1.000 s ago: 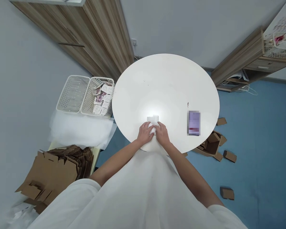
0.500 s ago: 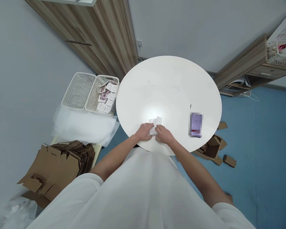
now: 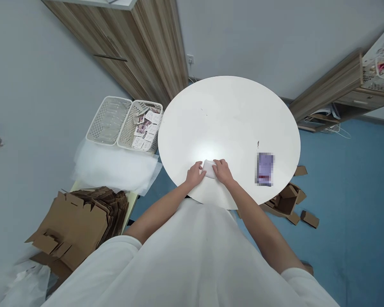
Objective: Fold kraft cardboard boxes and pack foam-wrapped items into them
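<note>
A small white folded packet [image 3: 209, 169] lies near the front edge of the round white table [image 3: 230, 115]; what it wraps, if anything, is hidden. My left hand [image 3: 195, 175] holds its left end, the thumb at the near corner and the fingers curled by the far one. On the opposite side, my right hand [image 3: 223, 171] grips the packet with bent fingers over its right end. A blurred-out purple rectangular item [image 3: 265, 169] rests on the table to the right of my hands.
Left of the table stand a white basket of printed cards [image 3: 144, 132] and another basket with clear items [image 3: 109, 121]. Translucent white sheets [image 3: 115, 166] and flattened cardboard boxes [image 3: 73, 226] are stacked nearer me. An open carton [image 3: 286, 200] sits on the blue floor at right.
The packet looks smaller and more compact, its raised upper flap now folded down. My right hand has shifted up along its right end, and my left hand has moved slightly outward. The view has shifted slightly.
</note>
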Available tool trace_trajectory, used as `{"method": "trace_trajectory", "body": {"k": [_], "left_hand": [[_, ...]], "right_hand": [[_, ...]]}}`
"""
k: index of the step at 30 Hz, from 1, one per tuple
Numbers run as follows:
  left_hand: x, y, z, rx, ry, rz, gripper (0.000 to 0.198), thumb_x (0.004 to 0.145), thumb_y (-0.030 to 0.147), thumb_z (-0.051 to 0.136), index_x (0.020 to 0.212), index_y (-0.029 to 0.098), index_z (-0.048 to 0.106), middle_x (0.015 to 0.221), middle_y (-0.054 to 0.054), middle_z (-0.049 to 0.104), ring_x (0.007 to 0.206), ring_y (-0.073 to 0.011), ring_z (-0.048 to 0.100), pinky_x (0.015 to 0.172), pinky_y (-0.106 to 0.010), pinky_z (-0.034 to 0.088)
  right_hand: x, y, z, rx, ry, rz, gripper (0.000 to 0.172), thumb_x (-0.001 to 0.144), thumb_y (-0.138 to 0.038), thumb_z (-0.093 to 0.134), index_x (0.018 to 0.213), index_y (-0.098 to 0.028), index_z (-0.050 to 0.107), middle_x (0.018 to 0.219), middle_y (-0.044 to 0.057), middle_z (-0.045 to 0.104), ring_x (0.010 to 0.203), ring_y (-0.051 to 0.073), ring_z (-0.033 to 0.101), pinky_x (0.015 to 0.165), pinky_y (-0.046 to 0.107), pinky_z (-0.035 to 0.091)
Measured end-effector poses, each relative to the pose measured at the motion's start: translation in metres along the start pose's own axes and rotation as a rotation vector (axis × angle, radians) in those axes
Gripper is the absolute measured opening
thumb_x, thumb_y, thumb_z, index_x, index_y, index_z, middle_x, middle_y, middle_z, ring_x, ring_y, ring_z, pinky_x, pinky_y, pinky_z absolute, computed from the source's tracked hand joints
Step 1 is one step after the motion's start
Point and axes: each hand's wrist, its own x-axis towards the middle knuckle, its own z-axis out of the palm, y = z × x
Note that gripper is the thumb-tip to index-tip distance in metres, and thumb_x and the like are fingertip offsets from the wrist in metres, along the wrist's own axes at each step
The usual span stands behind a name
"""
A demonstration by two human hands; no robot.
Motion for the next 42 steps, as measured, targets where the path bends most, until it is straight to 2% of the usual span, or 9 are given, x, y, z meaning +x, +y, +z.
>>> {"method": "trace_trajectory", "body": {"k": [5,12,17,23,26,29,34,39,42], "left_hand": [[0.001,0.003,0.006,0.013,0.033,-0.068,0.034,0.078,0.028,0.053,0.110,0.020,0.043,0.102,-0.006,0.053,0.086,-0.0171,0.055,0.070,-0.030,0.045],[-0.002,0.000,0.008,-0.043,0.016,0.031,0.017,0.080,0.022,0.050,0.097,0.020,0.050,0.092,-0.003,0.057,0.080,-0.0147,0.057,0.072,-0.028,0.046],[0.006,-0.021,-0.018,-0.147,0.048,-0.015,0.020,0.079,0.020,0.053,0.099,0.018,0.053,0.093,-0.004,0.060,0.076,-0.0142,0.059,0.073,-0.029,0.048],[0.037,-0.076,-0.081,-0.253,0.196,-0.082,0.021,0.079,0.020,0.052,0.099,0.018,0.054,0.093,-0.006,0.063,0.078,-0.0154,0.061,0.075,-0.031,0.050],[0.055,-0.100,-0.108,-0.331,0.276,-0.093,0.024,0.080,0.021,0.049,0.104,0.016,0.053,0.100,-0.008,0.062,0.090,-0.0170,0.061,0.081,-0.033,0.050],[0.071,-0.114,-0.127,-0.327,0.327,-0.030,0.035,0.079,0.019,0.049,0.114,0.016,0.048,0.121,-0.011,0.053,0.113,-0.0197,0.050,0.095,-0.037,0.042],[0.082,-0.120,-0.139,-0.213,0.278,0.049,0.045,0.078,0.015,0.048,0.123,0.016,0.042,0.138,-0.012,0.035,0.127,-0.0222,0.033,0.106,-0.043,0.030],[0.078,-0.122,-0.132,-0.191,0.230,0.097,0.055,0.078,0.016,0.047,0.131,0.018,0.029,0.144,-0.011,0.024,0.132,-0.0237,0.024,0.106,-0.046,0.026],[0.076,-0.123,-0.127,-0.198,0.231,0.112,0.060,0.078,0.018,0.048,0.133,0.018,0.024,0.147,-0.012,0.015,0.135,-0.0245,0.016,0.107,-0.047,0.024]], "right_hand": [[-0.029,-0.003,0.015,0.111,0.208,0.176,0.049,0.082,-0.035,0.041,0.128,-0.020,0.036,0.124,0.012,0.036,0.110,0.026,0.041,0.088,0.040,0.040],[-0.053,-0.016,0.026,0.381,0.152,0.361,0.055,0.075,-0.033,0.048,0.127,-0.019,0.035,0.114,0.011,0.046,0.084,0.018,0.053,0.079,0.034,0.048],[-0.029,-0.042,0.034,0.449,0.141,0.368,0.054,0.073,-0.032,0.051,0.125,-0.022,0.040,0.118,0.009,0.048,0.091,0.018,0.054,0.081,0.034,0.048],[0.029,-0.107,0.067,0.557,0.093,0.258,0.046,0.073,-0.028,0.049,0.118,-0.022,0.048,0.127,0.006,0.047,0.105,0.018,0.052,0.093,0.036,0.044],[0.066,-0.141,0.084,0.599,0.056,0.190,0.053,0.072,-0.025,0.048,0.125,-0.022,0.044,0.139,0.006,0.035,0.118,0.019,0.044,0.099,0.035,0.039],[0.097,-0.165,0.097,0.607,0.009,0.150,0.060,0.072,-0.025,0.047,0.131,-0.022,0.036,0.145,0.005,0.024,0.127,0.019,0.035,0.102,0.036,0.036],[0.120,-0.177,0.105,0.457,0.007,0.122,0.065,0.072,-0.027,0.049,0.134,-0.021,0.032,0.145,0.005,0.024,0.133,0.021,0.023,0.107,0.040,0.027],[0.121,-0.170,0.099,0.388,-0.033,0.106,0.069,0.069,-0.028,0.054,0.134,-0.022,0.032,0.143,0.006,0.029,0.131,0.025,0.027,0.106,0.047,0.026],[0.120,-0.168,0.094,0.457,-0.065,0.100,0.070,0.069,-0.032,0.056,0.133,-0.026,0.030,0.146,0.005,0.022,0.131,0.024,0.026,0.104,0.046,0.029]]}}
